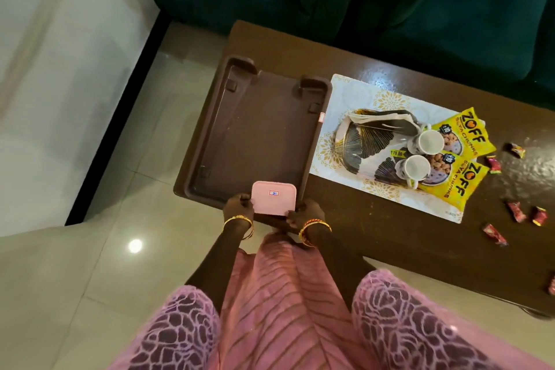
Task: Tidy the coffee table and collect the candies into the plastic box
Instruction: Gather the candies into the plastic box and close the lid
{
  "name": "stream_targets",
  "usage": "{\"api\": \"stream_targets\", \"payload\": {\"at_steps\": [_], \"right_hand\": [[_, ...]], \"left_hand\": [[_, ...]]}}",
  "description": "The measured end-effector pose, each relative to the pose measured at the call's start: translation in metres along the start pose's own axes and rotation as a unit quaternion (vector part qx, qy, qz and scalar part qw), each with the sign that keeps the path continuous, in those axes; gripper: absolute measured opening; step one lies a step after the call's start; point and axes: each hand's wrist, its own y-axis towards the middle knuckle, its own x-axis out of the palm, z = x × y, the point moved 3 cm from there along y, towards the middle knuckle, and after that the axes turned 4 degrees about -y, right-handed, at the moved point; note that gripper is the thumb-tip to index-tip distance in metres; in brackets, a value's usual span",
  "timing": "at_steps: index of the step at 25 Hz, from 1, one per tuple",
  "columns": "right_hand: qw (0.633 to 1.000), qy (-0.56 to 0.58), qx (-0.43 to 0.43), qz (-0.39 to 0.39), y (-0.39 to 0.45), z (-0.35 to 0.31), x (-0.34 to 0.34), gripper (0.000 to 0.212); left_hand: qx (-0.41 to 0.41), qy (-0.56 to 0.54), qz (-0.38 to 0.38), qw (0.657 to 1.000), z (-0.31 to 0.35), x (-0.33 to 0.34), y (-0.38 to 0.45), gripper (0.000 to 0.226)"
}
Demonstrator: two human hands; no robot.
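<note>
Pink plastic box (274, 198) is pinched by the fingers of both hands; the candies (516, 211) lie well right, nearer the right hand (306, 215).

coffee table (390, 228): glossy wood | tray (255, 129): matt plastic | candies (516, 211): shiny wrappers

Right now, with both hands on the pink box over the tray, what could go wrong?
1. The pink box is held only at its near corners by the left hand and right hand; it may slip.
2. The brown tray overhangs the table's left end and may tip if pressed.
3. One candy sits near the table edge and could fall.
</note>
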Motion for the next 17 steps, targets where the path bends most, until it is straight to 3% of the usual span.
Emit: {"api": "stream_targets", "payload": {"at_steps": [2, 5, 9, 12, 17], "right_hand": [[0.996, 0.087, 0.004, 0.022, -0.005, -0.004, -0.009, 0.021], [0.982, 0.179, -0.009, 0.064, -0.014, -0.009, -0.042, 0.018], [0.978, 0.172, -0.056, 0.104, -0.03, -0.004, -0.1, 0.018], [0.98, 0.088, -0.114, 0.134, -0.044, 0.016, -0.144, 0.02], [0.974, 0.097, -0.13, 0.159, -0.054, 0.072, -0.198, 0.016]], "left_hand": [[0.002, -0.049, -0.012, 0.999, 0.003, -0.003, -0.005, 0.024], [-0.029, -0.168, -0.094, 0.981, 0.012, 0.002, -0.027, 0.021], [-0.096, -0.173, -0.231, 0.952, 0.027, 0.029, -0.059, 0.016], [-0.138, -0.172, -0.316, 0.923, 0.048, 0.066, -0.076, 0.044], [-0.161, -0.176, -0.466, 0.852, 0.079, 0.15, -0.12, 0.075]]}}
